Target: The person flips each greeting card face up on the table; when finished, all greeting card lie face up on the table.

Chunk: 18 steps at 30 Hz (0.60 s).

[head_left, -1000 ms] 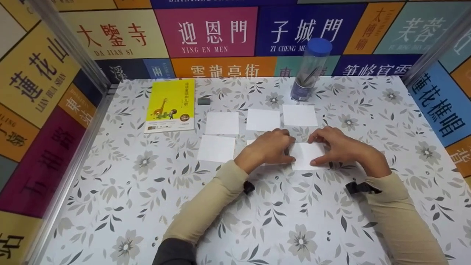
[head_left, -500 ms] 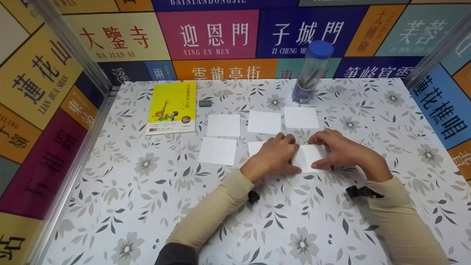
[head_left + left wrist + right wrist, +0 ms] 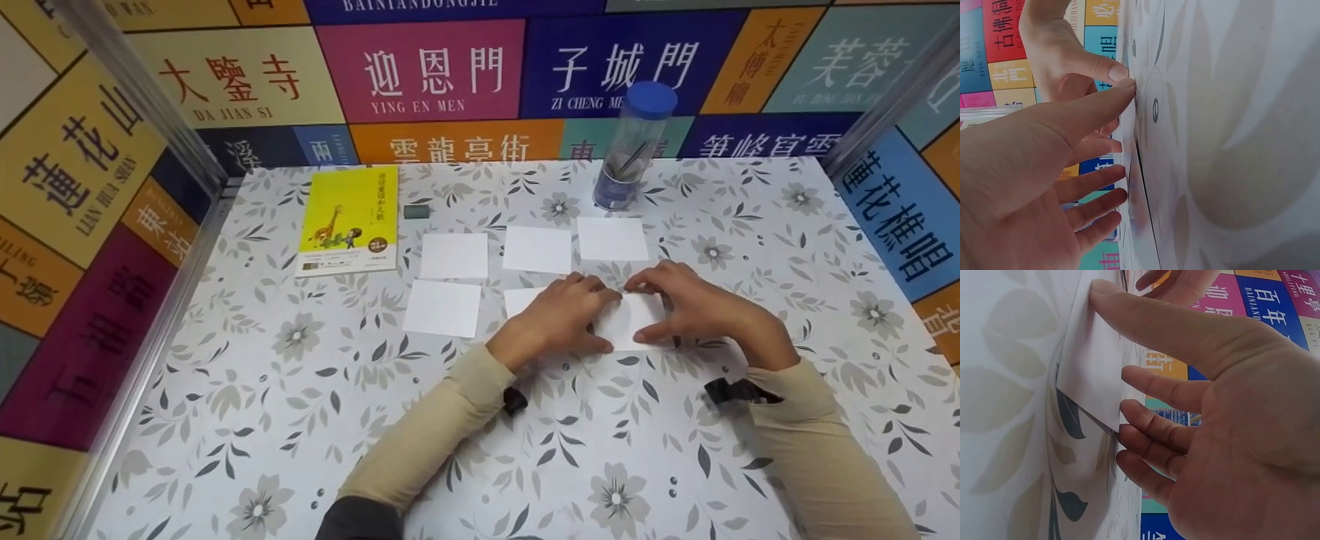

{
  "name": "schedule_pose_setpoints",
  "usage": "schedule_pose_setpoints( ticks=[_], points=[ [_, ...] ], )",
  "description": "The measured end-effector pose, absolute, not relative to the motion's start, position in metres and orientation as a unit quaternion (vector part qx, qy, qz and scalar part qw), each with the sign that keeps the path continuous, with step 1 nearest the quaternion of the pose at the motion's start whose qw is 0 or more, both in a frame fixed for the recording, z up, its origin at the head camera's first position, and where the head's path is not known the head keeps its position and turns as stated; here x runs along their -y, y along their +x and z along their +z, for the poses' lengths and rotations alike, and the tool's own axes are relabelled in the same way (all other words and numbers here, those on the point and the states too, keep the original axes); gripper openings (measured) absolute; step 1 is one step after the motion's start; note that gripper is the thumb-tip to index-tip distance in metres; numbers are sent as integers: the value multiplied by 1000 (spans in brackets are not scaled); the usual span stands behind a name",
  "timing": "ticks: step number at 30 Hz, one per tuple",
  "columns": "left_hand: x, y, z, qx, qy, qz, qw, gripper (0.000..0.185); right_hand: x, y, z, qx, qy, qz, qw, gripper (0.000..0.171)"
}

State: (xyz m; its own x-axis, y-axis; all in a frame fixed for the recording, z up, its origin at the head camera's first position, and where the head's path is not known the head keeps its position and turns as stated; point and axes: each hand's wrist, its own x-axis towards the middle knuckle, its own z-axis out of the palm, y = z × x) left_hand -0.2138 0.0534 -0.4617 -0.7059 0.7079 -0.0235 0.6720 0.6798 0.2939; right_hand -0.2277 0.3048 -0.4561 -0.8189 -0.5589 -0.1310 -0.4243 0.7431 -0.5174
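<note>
- White paper card (image 3: 634, 319): lying flat on the floral table (image 3: 300, 420), front centre, between both hands; a second card (image 3: 521, 300) showing partly under the left hand.
- Left hand (image 3: 559, 319): pressing on the card's left edge, fingers straight, gripping nothing.
- Right hand (image 3: 694, 307): resting on the card's right side, thumb and fingertips (image 3: 1129, 408) flat against the paper, not curling round it.
- Four more white cards, one being at (image 3: 454, 255): lying beyond and left of the hands.
- Clear tube with blue cap (image 3: 630, 146): standing upright at the back; holding dark slender items, too blurred to identify.
- Yellow book (image 3: 349, 217) and small grey block (image 3: 416, 211): lying at back left.
</note>
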Motion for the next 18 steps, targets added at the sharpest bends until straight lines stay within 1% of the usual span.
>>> schedule_pose_setpoints(
  ticks=[4,7,10,15,18],
  points=[
    [-53,-214,-463,-910,378,155,65,73,-304,-227,-455,-923,-270,-237,135,72],
    [-53,-213,-462,-904,385,177,54,77,-302,-227,-454,-926,-273,-232,121,66],
    [-53,-212,-461,-897,397,193,39,82,-301,-227,-452,-934,-265,-221,91,53],
    [-54,-213,-463,-892,405,201,15,93,-297,-228,-447,-953,-226,-201,34,30],
    [-55,-214,-464,-895,401,196,-12,100,-296,-229,-446,-954,-222,-199,8,22]
  ],
)
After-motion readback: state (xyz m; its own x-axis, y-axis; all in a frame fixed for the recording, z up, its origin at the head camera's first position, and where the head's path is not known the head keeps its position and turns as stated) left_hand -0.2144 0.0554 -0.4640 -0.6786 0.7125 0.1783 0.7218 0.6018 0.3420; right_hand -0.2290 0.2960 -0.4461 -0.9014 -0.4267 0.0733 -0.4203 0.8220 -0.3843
